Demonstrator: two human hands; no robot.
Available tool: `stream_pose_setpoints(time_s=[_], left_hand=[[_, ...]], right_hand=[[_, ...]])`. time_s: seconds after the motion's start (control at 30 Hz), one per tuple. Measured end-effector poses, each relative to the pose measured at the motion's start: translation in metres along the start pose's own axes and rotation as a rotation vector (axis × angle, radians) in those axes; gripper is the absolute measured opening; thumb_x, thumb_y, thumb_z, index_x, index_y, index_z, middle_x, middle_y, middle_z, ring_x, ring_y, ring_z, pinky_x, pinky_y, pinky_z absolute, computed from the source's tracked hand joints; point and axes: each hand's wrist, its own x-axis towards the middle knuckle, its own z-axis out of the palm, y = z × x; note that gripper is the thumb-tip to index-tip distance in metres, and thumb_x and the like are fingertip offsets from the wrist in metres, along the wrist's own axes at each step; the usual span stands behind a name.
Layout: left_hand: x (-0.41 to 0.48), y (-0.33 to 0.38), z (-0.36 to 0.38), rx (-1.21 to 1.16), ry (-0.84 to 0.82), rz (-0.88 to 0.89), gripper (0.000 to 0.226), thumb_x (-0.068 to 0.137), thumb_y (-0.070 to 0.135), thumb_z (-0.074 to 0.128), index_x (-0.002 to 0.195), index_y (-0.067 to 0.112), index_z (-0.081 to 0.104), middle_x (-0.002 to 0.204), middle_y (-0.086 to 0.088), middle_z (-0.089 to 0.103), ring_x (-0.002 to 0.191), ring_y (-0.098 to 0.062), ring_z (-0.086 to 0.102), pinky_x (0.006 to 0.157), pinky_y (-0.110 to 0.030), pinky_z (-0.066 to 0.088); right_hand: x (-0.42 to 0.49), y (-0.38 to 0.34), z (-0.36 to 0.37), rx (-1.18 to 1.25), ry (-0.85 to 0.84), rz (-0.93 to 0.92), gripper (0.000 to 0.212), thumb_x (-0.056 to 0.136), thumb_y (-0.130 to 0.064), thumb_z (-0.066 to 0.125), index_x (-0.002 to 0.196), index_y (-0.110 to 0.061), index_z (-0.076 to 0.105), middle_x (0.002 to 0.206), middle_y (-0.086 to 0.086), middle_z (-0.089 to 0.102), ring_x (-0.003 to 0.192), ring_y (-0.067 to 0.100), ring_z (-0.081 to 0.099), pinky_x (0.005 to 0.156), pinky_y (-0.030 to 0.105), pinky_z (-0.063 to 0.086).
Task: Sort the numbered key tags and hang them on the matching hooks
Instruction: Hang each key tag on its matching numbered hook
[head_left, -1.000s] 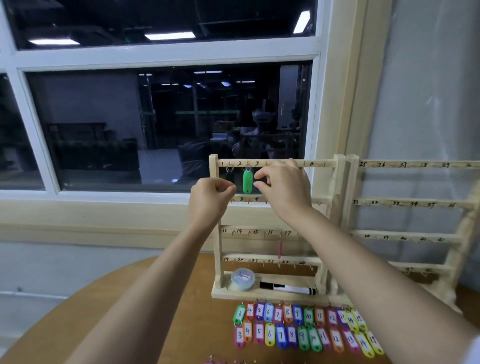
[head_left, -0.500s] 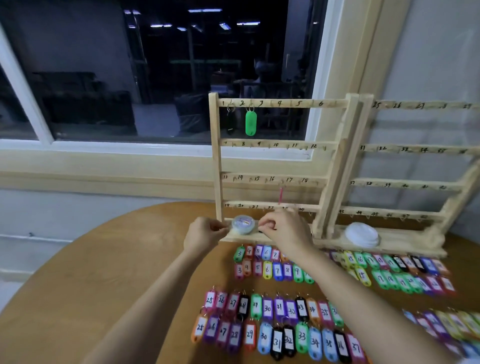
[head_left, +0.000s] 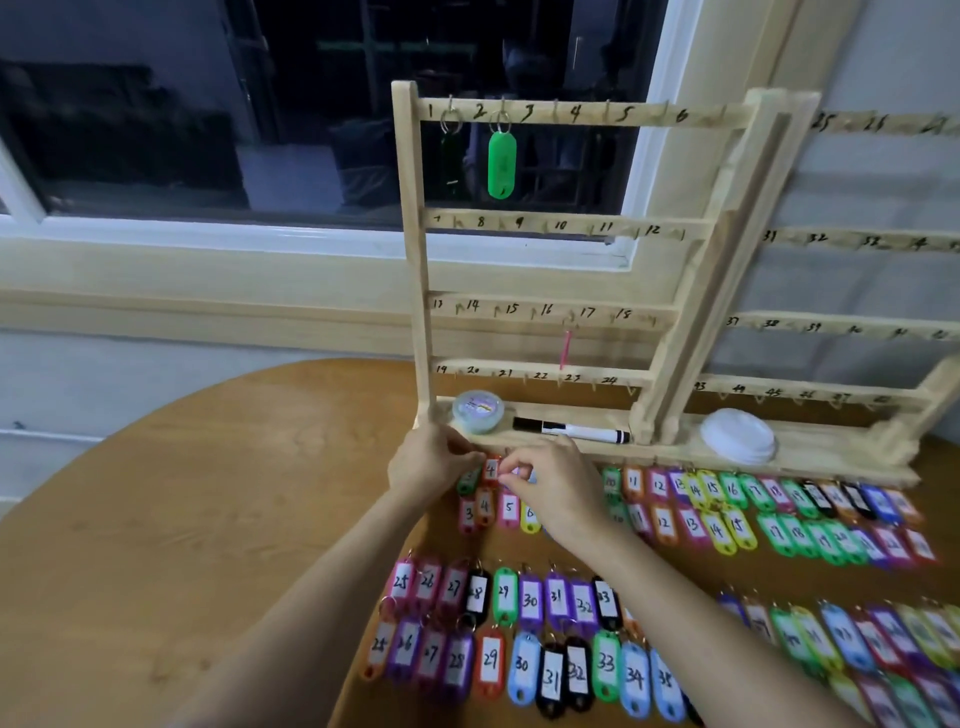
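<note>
A wooden hook rack (head_left: 410, 260) with hand-written numbers stands at the table's back. A black tag (head_left: 451, 161) hangs on hook 1 and a green tag (head_left: 501, 163) on hook 2. Rows of coloured numbered key tags (head_left: 530, 603) lie in front of the rack. Both hands are at the top left end of these rows. My left hand (head_left: 431, 462) curls over a small green tag (head_left: 467, 483) that peeks out below it. My right hand (head_left: 556, 486) pinches at the right edge of the orange tag 4 (head_left: 490, 469) and hides the tags beside it.
A second numbered rack (head_left: 852, 239) adjoins on the right. The rack's base shelf holds a round tub (head_left: 478, 413), a black-and-white marker (head_left: 571, 430) and white lids (head_left: 737, 434). A pink tag (head_left: 566, 351) hangs under hook 17. The wooden table (head_left: 208, 493) curves away at left.
Both hands have come down from the rack's top bar, where the green tag now hangs, to the first tags on the table. The view has tilted down.
</note>
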Motion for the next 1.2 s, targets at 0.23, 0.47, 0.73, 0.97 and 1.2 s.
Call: stream_pose_setpoints(time_s=[0.23, 0.47, 0.73, 0.97, 1.2], left_hand=[[0.007, -0.004, 0.008, 0.034, 0.061, -0.014, 0.010, 0.083, 0.031, 0.069, 0.085, 0.022, 0.073, 0.081, 0.004, 0.067, 0.078, -0.017, 0.062, 0.060, -0.027, 0.046], [0.012, -0.014, 0.005, -0.003, 0.057, -0.012, 0.012, 0.084, 0.029, 0.068, 0.087, 0.020, 0.075, 0.079, 0.003, 0.066, 0.078, -0.018, 0.062, 0.059, -0.027, 0.042], [0.010, -0.018, 0.003, -0.024, 0.051, 0.018, 0.009, 0.084, 0.024, 0.068, 0.082, 0.021, 0.076, 0.067, 0.007, 0.063, 0.068, -0.015, 0.060, 0.058, -0.027, 0.046], [0.006, -0.026, -0.002, -0.067, 0.066, -0.015, 0.010, 0.083, 0.029, 0.071, 0.080, 0.022, 0.076, 0.069, 0.004, 0.068, 0.063, -0.016, 0.062, 0.059, -0.033, 0.052], [0.000, -0.029, -0.006, -0.116, 0.054, -0.045, 0.009, 0.083, 0.029, 0.072, 0.077, 0.022, 0.075, 0.071, 0.003, 0.069, 0.064, -0.016, 0.063, 0.063, -0.036, 0.056]], right_hand=[[0.004, -0.006, 0.014, 0.027, -0.041, -0.064, 0.014, 0.085, -0.036, 0.068, 0.097, -0.031, 0.074, 0.090, -0.012, 0.068, 0.103, 0.013, 0.048, 0.075, 0.028, 0.041], [0.009, -0.017, 0.023, -0.081, -0.155, -0.112, 0.028, 0.089, -0.034, 0.063, 0.116, -0.029, 0.067, 0.105, -0.008, 0.064, 0.111, 0.018, 0.043, 0.090, 0.035, 0.040], [0.011, -0.019, 0.026, -0.085, -0.128, -0.100, 0.012, 0.090, -0.029, 0.062, 0.096, -0.028, 0.071, 0.101, -0.009, 0.064, 0.109, 0.016, 0.045, 0.090, 0.034, 0.041], [0.007, -0.020, 0.026, -0.136, -0.160, -0.104, 0.025, 0.088, -0.044, 0.062, 0.109, -0.032, 0.068, 0.108, -0.009, 0.063, 0.113, 0.017, 0.043, 0.094, 0.036, 0.035], [0.002, -0.020, 0.028, -0.072, -0.072, -0.118, 0.012, 0.088, -0.040, 0.064, 0.092, -0.032, 0.071, 0.091, -0.012, 0.067, 0.101, 0.013, 0.049, 0.091, 0.035, 0.038]])
